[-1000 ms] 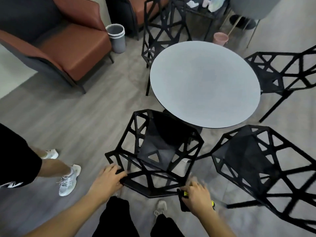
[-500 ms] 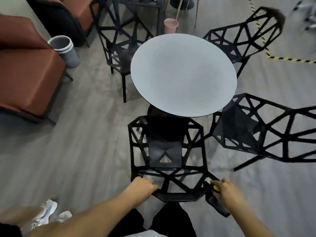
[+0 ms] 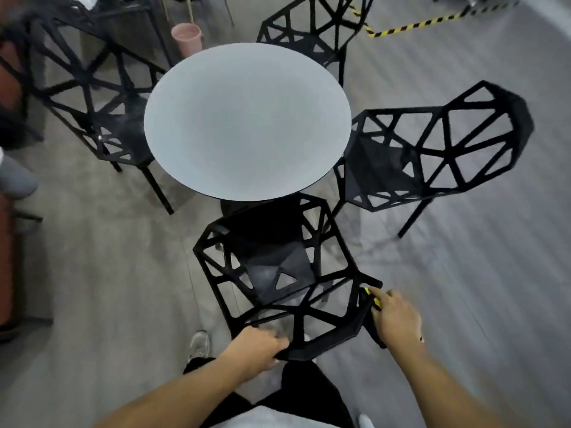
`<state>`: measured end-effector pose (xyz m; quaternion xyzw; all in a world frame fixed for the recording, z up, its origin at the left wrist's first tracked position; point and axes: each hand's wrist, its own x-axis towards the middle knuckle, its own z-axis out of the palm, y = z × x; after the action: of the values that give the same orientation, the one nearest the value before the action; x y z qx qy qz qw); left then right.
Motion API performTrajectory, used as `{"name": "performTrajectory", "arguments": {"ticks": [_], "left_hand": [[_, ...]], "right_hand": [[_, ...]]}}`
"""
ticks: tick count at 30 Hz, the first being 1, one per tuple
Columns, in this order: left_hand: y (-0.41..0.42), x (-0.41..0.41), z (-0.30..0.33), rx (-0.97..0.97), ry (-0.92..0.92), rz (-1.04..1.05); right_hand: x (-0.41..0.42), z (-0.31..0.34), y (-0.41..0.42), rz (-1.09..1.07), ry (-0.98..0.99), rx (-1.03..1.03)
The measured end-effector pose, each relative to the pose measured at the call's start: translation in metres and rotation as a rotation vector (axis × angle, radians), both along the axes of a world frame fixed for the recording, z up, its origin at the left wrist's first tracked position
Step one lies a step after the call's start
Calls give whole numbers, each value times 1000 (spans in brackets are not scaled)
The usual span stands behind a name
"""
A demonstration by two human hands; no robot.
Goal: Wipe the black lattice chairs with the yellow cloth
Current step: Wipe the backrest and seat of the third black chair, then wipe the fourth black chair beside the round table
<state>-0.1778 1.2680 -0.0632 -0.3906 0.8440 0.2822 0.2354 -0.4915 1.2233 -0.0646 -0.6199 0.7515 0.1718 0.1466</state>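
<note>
1. Looking down from the head camera, I see the near black lattice chair (image 3: 275, 273) right in front of me, its seat tucked partly under the round grey tabletop (image 3: 247, 122).
2. My left hand (image 3: 258, 347) is curled over the top rail of this chair's backrest, at its left end, fingers wrapped round the edge in a firm grip.
3. My right hand (image 3: 397, 313) sits at the backrest's right corner, pressing against the outer side of the frame.
4. That right-hand grip is closed on the yellow cloth (image 3: 372, 299); only a thin yellow strip shows at my fingertips, and a dark fold hangs below the hand, touching the chair's edge. How much of the cloth is bunched inside the palm I cannot tell.
5. Three more lattice chairs ring the tabletop: one to the right (image 3: 432, 156) with its back turned outward, one on the far side (image 3: 312, 26), and one to the left (image 3: 89, 100), somewhat blurred.
6. A pink bucket (image 3: 187, 38) stands on the floor beyond the tabletop, between the left and far chairs.
7. A yellow-and-black striped tape (image 3: 426, 23) runs across the grey wooden floor (image 3: 108, 288) at the upper right.
8. Below the backrest I see my dark trousers and a pale shoe (image 3: 199, 345) on the floor.
</note>
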Motion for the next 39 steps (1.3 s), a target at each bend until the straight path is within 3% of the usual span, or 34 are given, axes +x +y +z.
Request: {"name": "performTrajectory", "arguments": {"ticks": [9, 17, 30, 35, 39], "left_hand": [[20, 87, -11, 43, 174, -351], [37, 160, -12, 45, 111, -557], [49, 237, -2, 8, -23, -641], [55, 270, 6, 4, 9, -625], [43, 294, 15, -101, 110, -612]], "right_hand": [[97, -1, 92, -340, 95, 24], [181, -10, 165, -577, 58, -34], [265, 0, 210, -611, 30, 21], [300, 11, 216, -681, 24, 87], [330, 28, 213, -730, 178, 35]]}}
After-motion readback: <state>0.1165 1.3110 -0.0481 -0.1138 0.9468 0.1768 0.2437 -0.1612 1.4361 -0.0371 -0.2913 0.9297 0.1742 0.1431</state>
